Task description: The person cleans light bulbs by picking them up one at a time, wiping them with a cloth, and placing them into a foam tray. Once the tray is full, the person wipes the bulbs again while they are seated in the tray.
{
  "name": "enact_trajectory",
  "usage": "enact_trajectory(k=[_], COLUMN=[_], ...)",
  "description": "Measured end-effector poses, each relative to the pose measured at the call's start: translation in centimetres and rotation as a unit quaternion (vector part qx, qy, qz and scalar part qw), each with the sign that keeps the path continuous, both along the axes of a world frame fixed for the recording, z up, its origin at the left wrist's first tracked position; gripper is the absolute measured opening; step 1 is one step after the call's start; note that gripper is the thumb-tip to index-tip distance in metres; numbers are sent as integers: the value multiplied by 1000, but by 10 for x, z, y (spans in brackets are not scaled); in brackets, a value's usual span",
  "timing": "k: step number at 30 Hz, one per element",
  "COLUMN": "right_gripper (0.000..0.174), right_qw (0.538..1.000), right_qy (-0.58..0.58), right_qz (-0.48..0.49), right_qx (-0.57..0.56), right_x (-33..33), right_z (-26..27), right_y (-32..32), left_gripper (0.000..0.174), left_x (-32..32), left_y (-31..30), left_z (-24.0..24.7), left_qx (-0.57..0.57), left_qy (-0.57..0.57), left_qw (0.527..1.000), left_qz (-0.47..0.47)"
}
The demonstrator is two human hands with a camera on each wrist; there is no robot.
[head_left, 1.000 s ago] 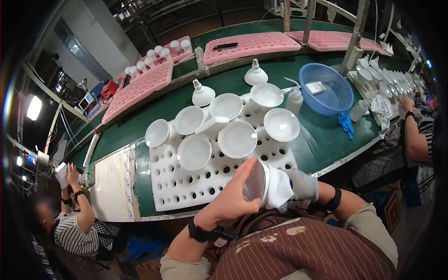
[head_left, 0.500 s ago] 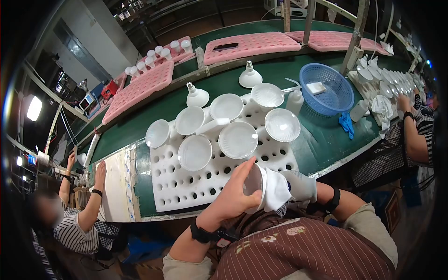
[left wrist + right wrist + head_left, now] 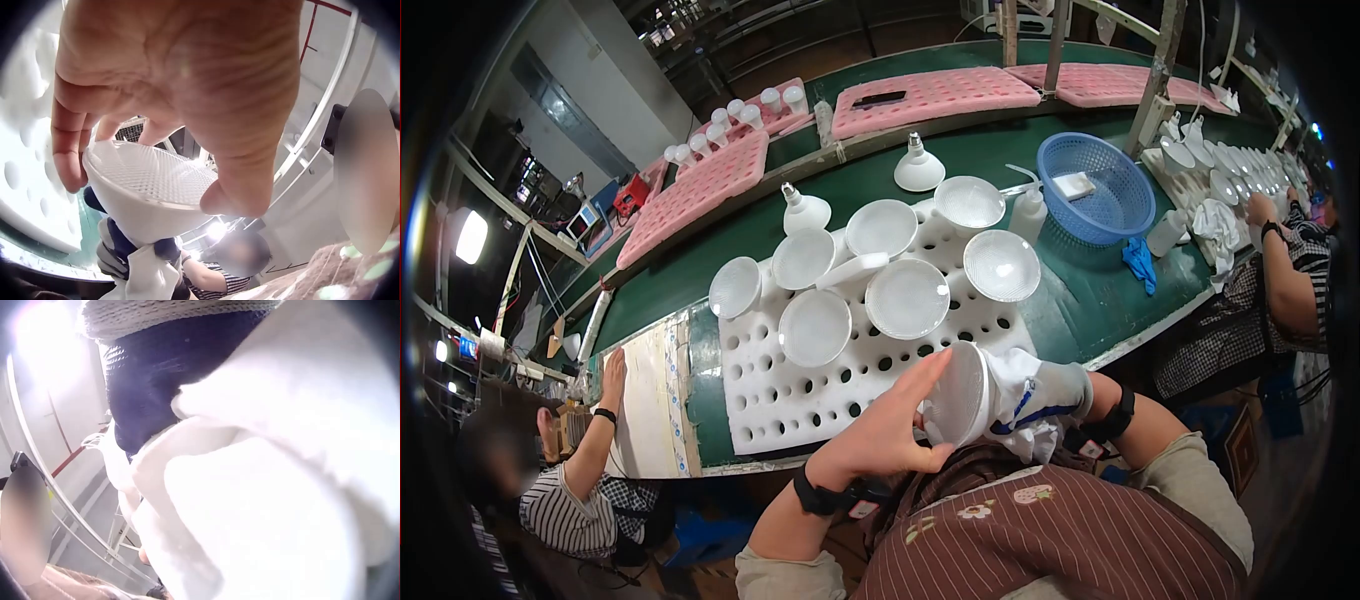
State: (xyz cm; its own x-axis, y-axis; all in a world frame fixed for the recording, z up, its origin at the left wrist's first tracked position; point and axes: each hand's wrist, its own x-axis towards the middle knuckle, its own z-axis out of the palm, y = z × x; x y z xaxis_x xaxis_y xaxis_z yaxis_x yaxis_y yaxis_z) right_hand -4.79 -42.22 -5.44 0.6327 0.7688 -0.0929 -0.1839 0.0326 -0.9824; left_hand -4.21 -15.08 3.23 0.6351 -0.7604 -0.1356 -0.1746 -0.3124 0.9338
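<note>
My bare left hand (image 3: 890, 425) grips a white reflector lamp (image 3: 960, 395) by its wide rim, fingers on one side and thumb on the other. In the left wrist view, the ribbed clear face of the lamp (image 3: 150, 175) tilts up toward the palm. My right hand (image 3: 1068, 388), in a white and navy glove, holds a white cloth (image 3: 1012, 380) against the lamp's narrow back end. Cloth and glove hide that end. Folds of cloth (image 3: 262, 506) fill much of the right wrist view. Beyond, several similar lamps (image 3: 815, 328) sit face up on a white foam tray (image 3: 760, 405).
Two lamps (image 3: 919, 170) stand base up on the green surface (image 3: 670, 240) behind the tray. At the right are a white bottle (image 3: 1028, 215), a blue basket (image 3: 1135, 225) and a blue glove (image 3: 1140, 265). Pink foam trays (image 3: 940, 108) line the back. People work at both sides.
My hands turn the lamp, and more of the glove's navy part shows beside the cloth. The two base-up lamps have shifted left. The person at left has put down a white object.
</note>
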Motion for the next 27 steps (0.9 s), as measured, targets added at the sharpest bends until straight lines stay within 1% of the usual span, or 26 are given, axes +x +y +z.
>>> enact_trajectory(k=[1,3,4,6,7,9,10,11,13,14,16,17,18,19,20,21,23,25,27], right_gripper=[75,77,77,77,77,74,75,75,74,74,67,67,62,57,53,53,53,53,53], right_qw=[1000,999,999,999,999,999,998,998,998,998,992,992,977,948,955,955,941,949,955], right_qy=[1,-30,-30,17,17,-39,-64,-64,48,47,-110,-110,-162,-212,-180,-182,-226,-204,-185], right_qz=[0,-7,-7,-27,-26,-10,-19,-20,-20,-22,-43,-45,-40,-33,-68,-68,-91,-83,-77], right_qx=[1,-18,-18,39,38,2,-20,-19,43,44,-33,-33,-135,-235,-224,-223,-234,-227,-218], right_x=[0,1,0,1,0,1,-1,-2,-3,-3,-3,-4,-5,-7,-14,-14,-18,-18,-15], right_z=[-3,-4,-4,2,10,31,31,28,18,10,0,-1,6,20,41,40,35,27,9], right_y=[1,3,3,4,4,3,2,2,1,1,3,2,6,12,16,17,19,15,9], left_gripper=[101,98,98,99,99,100,100,100,101,99,98,96,95,95,92,89,91,93,99], left_x=[-1,-4,-4,-3,-2,0,2,3,3,2,0,-1,-1,0,2,4,5,5,4], left_y=[-3,-10,-10,-9,-8,-3,-1,0,1,1,-4,-10,-14,-15,-15,-15,-14,-12,-9], left_z=[-1,-2,-2,3,6,12,10,5,1,0,-3,-5,-7,-10,-13,-14,-13,-10,-5], left_qx=[1,43,42,35,34,43,43,30,19,15,11,5,-3,-3,-1,1,-3,-7,-11], left_qy=[1,-32,-32,-55,-54,-14,-14,-15,-17,-25,-34,-18,-2,-2,9,19,29,39,21], left_qw=[1000,996,996,997,997,999,999,999,999,999,999,999,997,997,996,995,996,997,999], left_qz=[0,72,72,52,53,-3,-4,-14,-24,-13,-3,38,79,78,88,98,86,72,34])
